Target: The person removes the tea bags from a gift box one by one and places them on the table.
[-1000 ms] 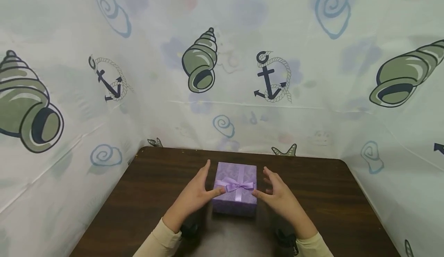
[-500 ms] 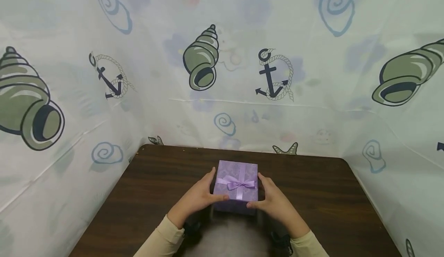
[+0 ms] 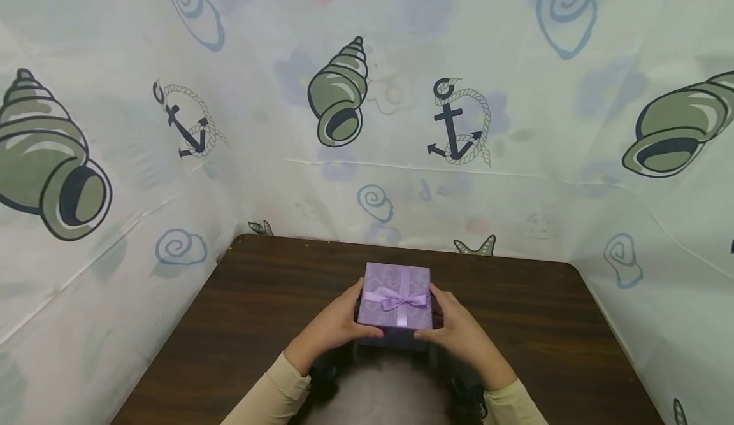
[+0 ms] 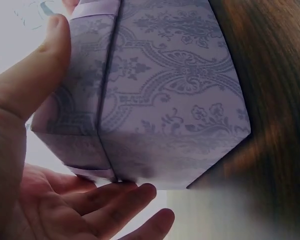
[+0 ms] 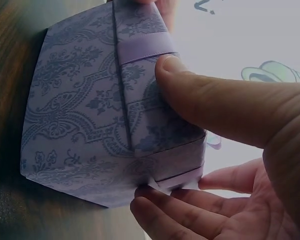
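A lilac gift box (image 3: 392, 337) with a damask pattern sits on the table, its lid (image 3: 375, 281) on and a satin ribbon bow (image 3: 401, 299) across the top. My left hand (image 3: 329, 331) holds the lid at the left near corner, thumb (image 4: 52, 45) on the lid's near side and fingers along its left side. From the right, my right hand (image 3: 463, 332) grips the lid the same way, its thumb (image 5: 190, 92) on the near side. Both wrist views show a thin dark seam between the lid and the box body (image 4: 175, 75).
The dark wood-grain table (image 3: 275, 291) extends on both sides of the box. White cloth (image 3: 264, 176) printed with shells and anchors surrounds it at the back and sides. A blurred pale patch (image 3: 381, 393) covers the near middle of the table.
Both hands have come in from beside the box onto its lid, and the thumbs have lowered from the top to the near side. The head view has shifted slightly.
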`<state>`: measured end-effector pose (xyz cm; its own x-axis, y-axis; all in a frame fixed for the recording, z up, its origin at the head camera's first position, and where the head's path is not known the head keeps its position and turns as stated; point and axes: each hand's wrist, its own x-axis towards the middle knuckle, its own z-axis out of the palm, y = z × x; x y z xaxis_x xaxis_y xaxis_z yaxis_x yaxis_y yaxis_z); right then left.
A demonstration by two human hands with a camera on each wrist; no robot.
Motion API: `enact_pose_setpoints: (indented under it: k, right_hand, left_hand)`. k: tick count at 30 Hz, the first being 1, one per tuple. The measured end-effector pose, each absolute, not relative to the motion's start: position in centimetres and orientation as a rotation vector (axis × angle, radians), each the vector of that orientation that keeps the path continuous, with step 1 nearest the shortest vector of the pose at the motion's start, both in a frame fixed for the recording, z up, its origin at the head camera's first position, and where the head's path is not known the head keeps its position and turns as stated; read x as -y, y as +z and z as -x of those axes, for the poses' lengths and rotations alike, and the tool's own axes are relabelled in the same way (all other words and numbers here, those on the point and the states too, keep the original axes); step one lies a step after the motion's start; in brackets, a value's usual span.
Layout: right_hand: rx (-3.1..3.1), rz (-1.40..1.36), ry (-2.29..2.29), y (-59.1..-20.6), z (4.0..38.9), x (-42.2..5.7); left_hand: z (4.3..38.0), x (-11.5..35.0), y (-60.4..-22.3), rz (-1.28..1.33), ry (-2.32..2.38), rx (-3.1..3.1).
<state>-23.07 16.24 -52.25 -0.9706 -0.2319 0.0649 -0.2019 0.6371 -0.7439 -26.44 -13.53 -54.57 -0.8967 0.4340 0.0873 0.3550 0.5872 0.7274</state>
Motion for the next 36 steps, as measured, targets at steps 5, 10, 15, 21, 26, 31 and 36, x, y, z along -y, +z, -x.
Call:
enact_pose_setpoints:
  k: [5, 10, 15, 21, 26, 31, 36]
  right_hand:
    - [-2.850, 0.417, -1.219, -52.3, 23.1, -16.3]
    - [-2.893, 0.425, -1.173, -52.4, 23.2, -16.2]
    - [-2.901, 0.404, -1.162, -52.4, 23.5, -16.2]
    - [-2.909, 0.400, -1.143, -52.4, 23.5, -16.1]
    - [-2.921, 0.394, -1.127, -51.9, 23.4, -16.1]
    - [-2.934, 0.380, -1.131, -51.8, 23.4, -16.0]
    - [-2.937, 0.384, -1.129, -51.9, 23.3, -15.8]
  left_hand:
    - [26.6, 13.5, -54.8, -0.636, 1.163, -2.747]
    - [26.9, 13.3, -55.0, -0.645, 1.209, -2.742]
    - [27.0, 13.0, -55.3, -0.671, 1.232, -2.763]
    - [26.8, 12.5, -55.5, -0.692, 1.281, -2.764]
    - [26.9, 12.4, -55.3, -0.727, 1.302, -2.766]
    - [26.9, 12.3, -55.1, -0.749, 1.311, -2.772]
    - [26.8, 12.4, -55.2, -0.748, 1.293, -2.784]
